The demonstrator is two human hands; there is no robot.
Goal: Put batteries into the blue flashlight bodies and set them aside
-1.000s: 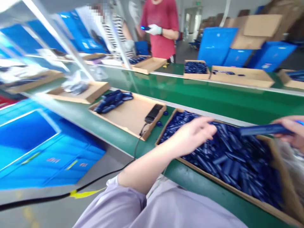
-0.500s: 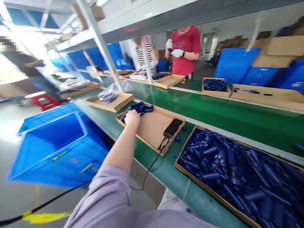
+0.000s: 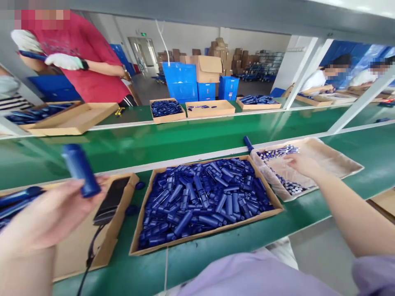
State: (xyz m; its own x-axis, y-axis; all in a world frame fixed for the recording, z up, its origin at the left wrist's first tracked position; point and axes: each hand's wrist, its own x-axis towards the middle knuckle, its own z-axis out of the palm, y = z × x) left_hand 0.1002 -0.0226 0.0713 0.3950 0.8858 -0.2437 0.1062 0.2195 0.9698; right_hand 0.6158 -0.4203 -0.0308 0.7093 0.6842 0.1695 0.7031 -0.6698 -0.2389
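My left hand (image 3: pixel 58 209) holds a dark blue cylindrical part (image 3: pixel 80 169) tilted over the left cardboard tray (image 3: pixel 72 250). That tray carries more blue parts (image 3: pixel 18 201) and a black device (image 3: pixel 111 199) with a cable. In the middle, a shallow carton (image 3: pixel 203 234) is full of blue plastic pieces (image 3: pixel 200 197). My right hand (image 3: pixel 300 164) reaches into a lined tray (image 3: pixel 335 158) at the right, its fingers pinched near small shiny metal-and-blue pieces (image 3: pixel 282 152). Whatever lies between those fingertips is too small to make out.
Behind the trays runs a green conveyor (image 3: pixel 185 137). A person in red with white gloves (image 3: pixel 66 61) stands across it. A white post (image 3: pixel 308 72) slants at the right. One blue part (image 3: pixel 247 143) lies by the lined tray.
The view has swung right. My left hand has lifted a blue part from the left tray. My right hand and the lined tray have come into view.
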